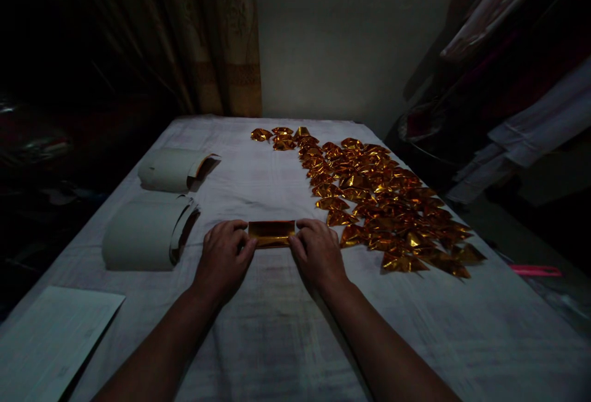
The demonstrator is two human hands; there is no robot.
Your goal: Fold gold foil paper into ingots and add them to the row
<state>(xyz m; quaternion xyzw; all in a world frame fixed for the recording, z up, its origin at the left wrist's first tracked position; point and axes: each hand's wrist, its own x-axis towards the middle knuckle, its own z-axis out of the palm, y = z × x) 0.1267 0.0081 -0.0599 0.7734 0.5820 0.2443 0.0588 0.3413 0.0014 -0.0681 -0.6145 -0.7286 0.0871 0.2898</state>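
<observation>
A small rectangle of shiny gold foil paper (271, 233) lies flat on the white cloth-covered table (286, 328). My left hand (225, 257) grips its left end with thumb and curled fingers. My right hand (316, 253) pinches and presses its right end the same way. To the right of my right hand spreads a large heap of folded gold foil triangles (378, 199), reaching from the table's far middle to its right edge.
Two curled rolls of white-backed foil sheet (145, 233) (174, 169) lie at the left. A white paper sheet (50, 340) sits at the near left corner. A curtain (221, 39) and a pale wall stand behind; hanging clothes (517, 69) crowd the right side.
</observation>
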